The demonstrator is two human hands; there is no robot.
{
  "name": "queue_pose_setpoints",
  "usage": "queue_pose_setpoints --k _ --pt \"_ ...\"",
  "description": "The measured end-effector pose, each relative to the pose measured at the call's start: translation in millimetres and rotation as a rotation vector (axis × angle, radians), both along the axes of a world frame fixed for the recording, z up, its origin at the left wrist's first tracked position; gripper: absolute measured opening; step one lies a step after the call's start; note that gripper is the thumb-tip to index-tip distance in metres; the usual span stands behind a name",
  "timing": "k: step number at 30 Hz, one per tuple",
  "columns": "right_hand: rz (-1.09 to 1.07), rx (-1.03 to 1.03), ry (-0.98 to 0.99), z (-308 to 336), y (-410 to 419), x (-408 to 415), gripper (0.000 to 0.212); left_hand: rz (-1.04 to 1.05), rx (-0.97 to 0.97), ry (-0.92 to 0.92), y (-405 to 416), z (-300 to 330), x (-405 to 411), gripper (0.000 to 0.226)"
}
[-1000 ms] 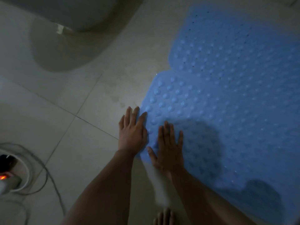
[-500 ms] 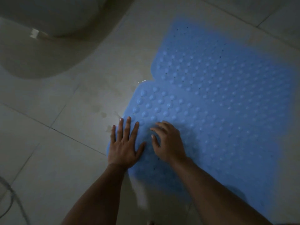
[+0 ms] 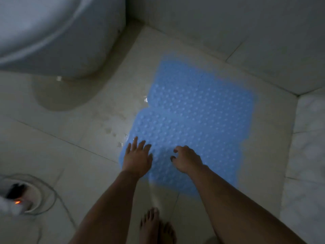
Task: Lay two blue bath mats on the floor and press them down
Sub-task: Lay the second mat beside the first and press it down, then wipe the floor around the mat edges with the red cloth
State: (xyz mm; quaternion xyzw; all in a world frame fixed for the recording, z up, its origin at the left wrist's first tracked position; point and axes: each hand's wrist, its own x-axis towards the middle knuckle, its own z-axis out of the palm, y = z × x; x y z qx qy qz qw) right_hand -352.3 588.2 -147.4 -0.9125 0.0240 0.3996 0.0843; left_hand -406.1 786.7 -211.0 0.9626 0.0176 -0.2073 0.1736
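Observation:
Two blue bubble-textured bath mats lie flat on the tiled floor, edge to edge. The near mat [image 3: 190, 138] reaches toward me and the far mat [image 3: 198, 92] sits behind it, shifted right. My left hand [image 3: 138, 158] rests flat on the near mat's left corner with fingers straight. Over the same mat, further right, my right hand [image 3: 187, 159] has its fingers curled downward with the tips toward the surface; it holds nothing.
A white toilet [image 3: 52, 36] stands at the upper left. The wall [image 3: 237, 37] runs close behind the mats, with a raised marble ledge [image 3: 309, 147] on the right. A device with an orange light and cables [image 3: 21, 199] lies lower left. My bare feet [image 3: 156, 228] stand below. Water drops glint by the mats' left edge.
The view has pulled back and up, showing both mats whole. My right hand has slid right, away from the left, with fingers curled more. My left hand stays flat on the corner.

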Motion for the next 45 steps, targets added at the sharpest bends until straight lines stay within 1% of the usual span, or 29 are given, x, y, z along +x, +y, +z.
queue_pose_setpoints --k 2,4,6,8,10,13,16,18,22,29,33,36,39,42,45 --pt "-0.052 0.018 0.024 65.4 -11.2 -11.5 0.046 -0.041 -0.035 0.086 -8.0 83.7 -8.0 0.068" --pt "-0.1 0.056 0.055 137.0 -16.3 -21.2 0.048 -0.061 -0.05 0.196 -11.9 165.4 -16.6 0.059" --pt "-0.144 0.107 0.076 218.6 -18.3 -34.2 0.046 -0.087 -0.073 0.266 -14.8 249.8 -30.5 0.052" --pt "-0.192 0.153 0.056 314.5 -24.1 -48.9 0.044 -0.124 -0.104 0.278 -17.8 344.7 -43.5 0.051" --pt "-0.193 0.171 0.036 386.1 -32.3 -63.8 0.044 -0.148 -0.118 0.285 -22.1 417.7 -53.9 0.051" --pt "-0.152 0.152 0.024 478.1 -43.0 -79.2 0.043 -0.198 -0.105 0.258 -26.1 503.8 -59.8 0.053" --pt "-0.174 0.163 -0.027 533.4 -45.9 -84.1 0.043 -0.208 -0.091 0.217 -31.7 558.4 -58.8 0.054" --pt "-0.186 0.158 -0.054 564.1 -48.0 -88.9 0.044 -0.258 -0.074 0.173 -40.0 591.2 -60.7 0.055" --pt "-0.161 0.143 -0.093 597.5 -48.5 -90.1 0.045 -0.314 -0.059 0.091 -51.6 628.2 -55.7 0.055" --pt "0.006 0.125 -0.113 621.1 -22.6 -86.7 0.045 -0.231 -0.04 -0.013 -37.1 663.6 -45.9 0.054" --pt "0.143 0.133 -0.124 629.3 -1.1 -70.9 0.044 -0.104 -0.036 -0.026 -12.7 673.5 -46.5 0.054" --pt "0.272 0.163 -0.139 634.2 20.2 -52.2 0.041 0.044 -0.027 -0.039 14.1 676.7 -55.2 0.054" --pt "0.401 0.199 -0.136 640.6 49.6 -34.6 0.043 0.204 -0.014 -0.042 41.7 685.7 -67.6 0.053" --pt "0.522 0.243 -0.133 653.0 85.4 -19.7 0.044 0.377 0.063 -0.078 63.3 705.2 -84.2 0.053" --pt "0.68 0.321 -0.167 669.3 126.3 -8.7 0.041 0.515 0.152 -0.102 79.9 729.0 -103.3 0.053"
